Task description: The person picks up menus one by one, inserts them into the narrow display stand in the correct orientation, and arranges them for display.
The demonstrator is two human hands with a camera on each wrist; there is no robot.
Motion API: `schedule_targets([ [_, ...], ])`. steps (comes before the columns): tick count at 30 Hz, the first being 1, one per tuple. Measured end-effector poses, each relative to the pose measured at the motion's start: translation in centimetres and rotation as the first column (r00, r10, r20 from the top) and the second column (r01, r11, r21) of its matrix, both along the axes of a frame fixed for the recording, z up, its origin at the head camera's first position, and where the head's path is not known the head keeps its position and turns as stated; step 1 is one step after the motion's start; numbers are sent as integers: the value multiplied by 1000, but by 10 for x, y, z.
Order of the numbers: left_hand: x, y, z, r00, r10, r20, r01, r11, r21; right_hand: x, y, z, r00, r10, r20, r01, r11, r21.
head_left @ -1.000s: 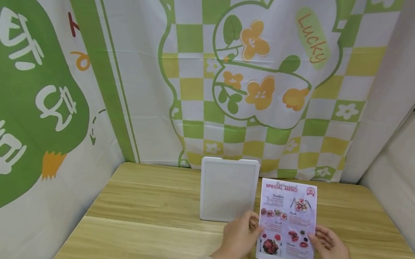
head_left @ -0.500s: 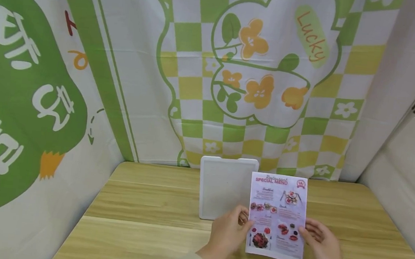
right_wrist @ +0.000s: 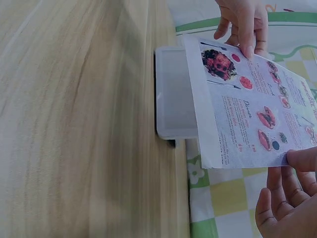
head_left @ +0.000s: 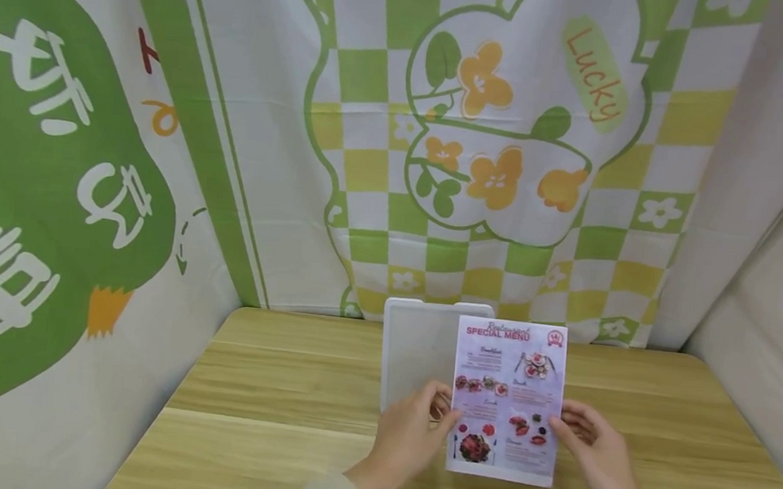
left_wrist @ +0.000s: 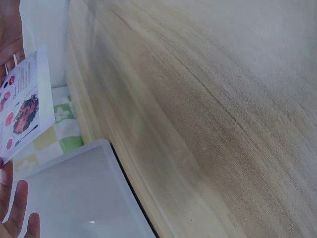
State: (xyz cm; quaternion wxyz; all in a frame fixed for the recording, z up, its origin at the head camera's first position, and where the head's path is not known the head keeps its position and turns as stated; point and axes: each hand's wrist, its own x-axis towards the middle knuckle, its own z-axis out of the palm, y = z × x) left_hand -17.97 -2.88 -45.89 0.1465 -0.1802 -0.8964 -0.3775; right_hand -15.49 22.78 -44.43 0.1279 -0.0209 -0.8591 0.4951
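Note:
A printed menu sheet (head_left: 507, 401), headed "Special Menu" with food pictures, is held upright between both hands. My left hand (head_left: 410, 432) pinches its left edge, thumb in front and fingers behind. On the opposite edge my right hand (head_left: 593, 452) pinches it the same way; the right wrist view shows that thumb (right_wrist: 302, 159) on the paper's corner. Behind the menu stands a white framed panel (head_left: 417, 352) with a grey face, its right part covered by the sheet. In the left wrist view, the panel (left_wrist: 79, 198) lies beyond the left fingers (left_wrist: 20, 203).
A light wood-grain table (head_left: 267, 389) carries the panel near its back edge. Behind it hangs a green and yellow checkered cloth (head_left: 364, 75) with flowers and "Lucky". A white and green printed cloth (head_left: 26, 181) hangs at the left, another pale cloth (head_left: 777, 309) at the right.
Both hands have carried the menu leftward and slightly up, so it now overlaps the panel's right part. The panel stays in place.

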Motion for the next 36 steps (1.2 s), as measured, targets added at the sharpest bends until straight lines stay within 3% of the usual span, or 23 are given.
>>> schedule_targets([
  [5, 0, -10, 9, 1000, 4, 22, -4, 1000, 3, -4, -10, 11, 1000, 28, -4, -28, 1000, -1],
  [13, 0, -27, 23, 999, 22, -26, -22, 1000, -16, -11, -23, 23, 997, 64, -43, -64, 998, -8],
  [31, -7, -48, 55, 997, 72, 32, -72, 997, -17, -33, -46, 48, 982, 138, -131, -144, 989, -38],
  [36, -11, -53, 65, 996, 91, 11, -90, 996, -17, -40, -51, 57, 978, 148, -147, -156, 987, -40],
])
